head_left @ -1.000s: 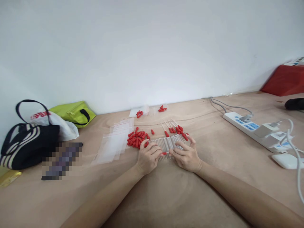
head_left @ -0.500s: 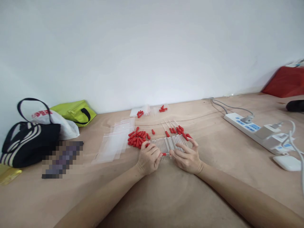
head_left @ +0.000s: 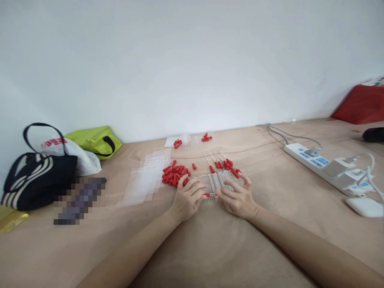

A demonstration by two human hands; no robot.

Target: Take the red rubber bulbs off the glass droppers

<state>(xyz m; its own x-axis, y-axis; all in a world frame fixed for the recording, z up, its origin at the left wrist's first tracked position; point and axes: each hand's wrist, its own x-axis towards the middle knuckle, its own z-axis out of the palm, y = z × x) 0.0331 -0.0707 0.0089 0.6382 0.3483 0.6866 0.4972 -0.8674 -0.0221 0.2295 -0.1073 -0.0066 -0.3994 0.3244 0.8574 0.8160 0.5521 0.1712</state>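
Observation:
My left hand point(head_left: 187, 199) is closed on a red rubber dropper bulb point(head_left: 206, 195), most of it hidden by the fingers. Fingers of my right hand point(head_left: 238, 199) pinch a thin clear glass tube point(head_left: 212, 195) whose end meets the bulb's mouth. Under and behind both hands lies a row of clear glass tubes point(head_left: 211, 181). A pile of loose red bulbs point(head_left: 175, 175) sits just beyond my left hand, with a single bulb point(head_left: 194, 166) apart from it. Past my right hand lie several droppers point(head_left: 227, 163) with red bulbs fitted on their tubes.
Overlapping clear zip bags point(head_left: 147, 180) lie left of the pile. Filled bags point(head_left: 177, 143) rest by the wall. A white power strip point(head_left: 309, 158) with plugs and cables is on the right. A black bag point(head_left: 39, 182) and a lime-green bag point(head_left: 93, 141) stand on the left.
The fingers of my left hand have opened slightly around the bulb. Both hands stay in nearly the same place, and the view has shifted a little.

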